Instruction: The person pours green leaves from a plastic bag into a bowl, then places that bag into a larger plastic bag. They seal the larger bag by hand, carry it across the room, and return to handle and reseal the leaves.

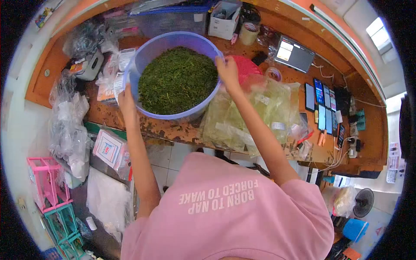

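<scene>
A large round lavender basin (173,116) holds a heap of dark green shredded leaves (177,80). My left hand (127,103) grips the basin's rim on its lower left side. On the right side of the same rim, my right hand (227,71) is closed, with the thumb and fingers around the edge. Both forearms reach up from a pink shirt. Beneath and beside the right forearm lie yellowish clear plastic bags (247,117). A red mesh-like round item (245,71) lies just beyond my right hand.
Several phones (320,97) and a tablet (294,53) with cables are on the right of the wooden table (160,130). Tape rolls (248,34) and a white box (224,21) stand at the back. Plastic wrapping (69,130) and a label printer (90,66) are on the left.
</scene>
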Action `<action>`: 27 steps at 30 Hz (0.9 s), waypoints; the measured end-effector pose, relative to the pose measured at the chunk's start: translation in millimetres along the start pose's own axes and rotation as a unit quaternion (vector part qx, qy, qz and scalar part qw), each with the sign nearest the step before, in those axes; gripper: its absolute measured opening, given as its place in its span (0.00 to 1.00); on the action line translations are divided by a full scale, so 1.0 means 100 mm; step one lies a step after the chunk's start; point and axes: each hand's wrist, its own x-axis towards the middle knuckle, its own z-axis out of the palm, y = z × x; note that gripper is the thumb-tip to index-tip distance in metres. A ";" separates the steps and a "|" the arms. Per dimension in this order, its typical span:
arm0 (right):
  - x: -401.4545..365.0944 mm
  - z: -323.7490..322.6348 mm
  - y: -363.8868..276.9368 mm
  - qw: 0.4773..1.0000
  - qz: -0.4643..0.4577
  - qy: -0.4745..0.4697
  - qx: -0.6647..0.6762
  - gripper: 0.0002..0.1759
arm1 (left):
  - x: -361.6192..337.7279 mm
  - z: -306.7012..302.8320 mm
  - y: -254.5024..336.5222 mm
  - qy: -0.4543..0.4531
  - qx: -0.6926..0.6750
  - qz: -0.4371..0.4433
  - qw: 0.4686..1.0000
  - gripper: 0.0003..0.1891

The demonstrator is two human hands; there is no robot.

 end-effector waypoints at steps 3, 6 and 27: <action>0.05 0.11 0.09 1.000 -0.019 0.022 -0.003 0.27 | 0.09 -0.12 -0.10 -0.015 0.036 -0.005 0.999 0.19; 0.09 0.11 0.13 0.998 -0.034 0.044 0.017 0.24 | 0.31 0.07 0.15 0.002 0.033 0.028 0.999 0.21; 0.12 0.05 -0.30 0.996 -0.014 0.083 -0.005 0.21 | 0.41 0.11 0.23 -0.005 0.056 -0.055 0.997 0.23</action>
